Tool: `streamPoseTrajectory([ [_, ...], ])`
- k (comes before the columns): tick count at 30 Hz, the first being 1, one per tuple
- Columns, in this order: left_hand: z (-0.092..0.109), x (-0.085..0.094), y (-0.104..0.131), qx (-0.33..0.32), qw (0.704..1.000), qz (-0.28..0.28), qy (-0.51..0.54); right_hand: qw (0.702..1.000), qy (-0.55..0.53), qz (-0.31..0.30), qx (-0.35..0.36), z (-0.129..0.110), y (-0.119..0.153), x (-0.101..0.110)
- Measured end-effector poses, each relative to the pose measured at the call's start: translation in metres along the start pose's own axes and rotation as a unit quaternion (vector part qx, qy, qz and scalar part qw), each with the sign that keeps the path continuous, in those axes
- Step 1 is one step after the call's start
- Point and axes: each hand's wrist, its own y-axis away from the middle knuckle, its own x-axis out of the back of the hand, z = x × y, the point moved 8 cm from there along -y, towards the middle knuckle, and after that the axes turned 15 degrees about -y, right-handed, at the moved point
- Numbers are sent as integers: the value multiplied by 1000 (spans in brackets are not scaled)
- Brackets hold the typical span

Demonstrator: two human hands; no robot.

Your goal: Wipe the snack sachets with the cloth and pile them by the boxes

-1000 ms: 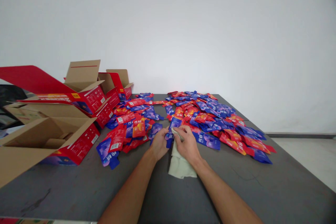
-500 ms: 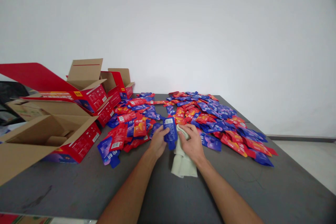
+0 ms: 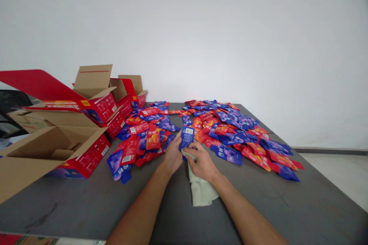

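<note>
My left hand (image 3: 173,155) grips a blue pouch (image 3: 187,136) by its left side, with a white barcode label facing me. In my right hand (image 3: 201,162) is a bunched pale green cloth (image 3: 200,189), pressed against the pouch's lower part. The cloth's loose end hangs down toward the grey table (image 3: 184,218). Both hands are close together over the middle of the table. To the left lies a heap of red and blue pouches (image 3: 152,139); a bigger heap of the same pouches (image 3: 235,122) spreads to the right.
Open red cardboard boxes (image 3: 86,157) stand along the table's left side, flaps spread outward. A white wall (image 3: 184,38) rises behind the table. Pale floor (image 3: 339,174) shows past the right edge.
My right hand and the cloth have moved left and down from beside the pouch onto its lower part. The pouch has tilted slightly and risen a little.
</note>
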Motion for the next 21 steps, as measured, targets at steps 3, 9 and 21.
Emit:
streamPoseTrajectory([
  [3, -3, -10, 3, 17, 999, -31, 0, 999, 12, 34, -3, 5, -1, 6],
  [9, -14, -25, 5, 54, 996, -74, -6, 985, 51, 165, -1, 11, -1, 34],
  [21, -18, -16, 2, 30, 998, -29, -51, 993, 40, 112, -14, 13, -1, 20],
])
